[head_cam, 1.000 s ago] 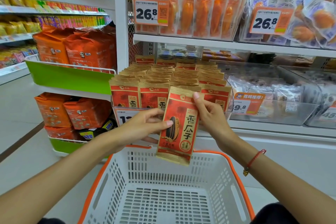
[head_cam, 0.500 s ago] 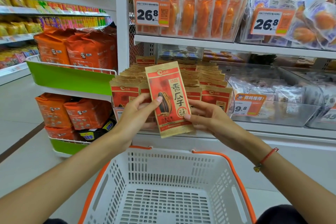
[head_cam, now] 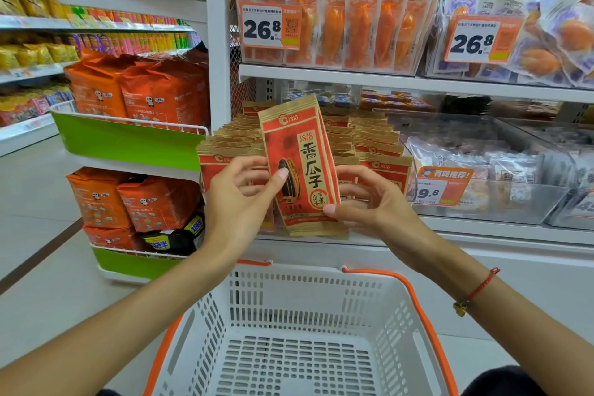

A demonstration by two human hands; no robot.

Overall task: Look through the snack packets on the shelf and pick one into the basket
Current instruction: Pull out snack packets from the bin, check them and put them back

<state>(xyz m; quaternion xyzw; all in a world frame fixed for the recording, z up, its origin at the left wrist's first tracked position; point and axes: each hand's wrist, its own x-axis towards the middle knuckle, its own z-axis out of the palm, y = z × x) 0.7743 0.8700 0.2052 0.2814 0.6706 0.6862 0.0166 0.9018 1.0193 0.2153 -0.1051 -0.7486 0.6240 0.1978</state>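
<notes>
Shelf (head_cam: 401,82) behind: we pinch one upright packet (head_cam: 297,167) between left hand (head_cam: 239,199) and right hand (head_cam: 369,202), above the basket (head_cam: 308,292).

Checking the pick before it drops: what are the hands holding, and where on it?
One red snack packet: left hand pinches its left edge, right hand its lower right corner.

1. A pale tiled floor (head_cam: 35,212) with a dark strip runs off to the left of the fingers.
2. White shelving (head_cam: 414,82) crosses above the fingers, carrying orange price tags (head_cam: 271,26).
3. A green-trimmed end rack (head_cam: 128,141) left of the fingers carries orange bags (head_cam: 164,90).
4. Clear bins (head_cam: 491,170) sit to the right of the fingers.
</notes>
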